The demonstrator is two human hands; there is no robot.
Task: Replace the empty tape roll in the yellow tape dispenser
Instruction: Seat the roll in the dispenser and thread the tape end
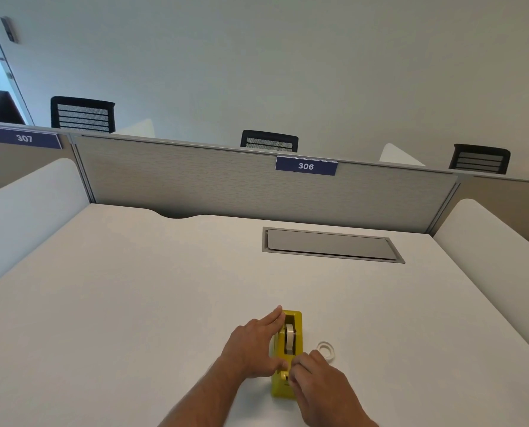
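Yellow tape dispenser [288, 352] lies lengthwise, cutter nearest; open left hand [255, 343] steadies it, right hand [320, 380] pinches there.

dispenser [288, 377]: yellow | desk [134, 288]: white | signs [305, 165]: navy, white numerals

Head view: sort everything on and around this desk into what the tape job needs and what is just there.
Part of the job:
- yellow tape dispenser
- tape roll seated in it
- loose ring on the desk beside it
- left hand steadying the dispenser
- right hand at its cutter end

Just there:
- grey desk hatch
- partition label 306
- label 307
- black chairs
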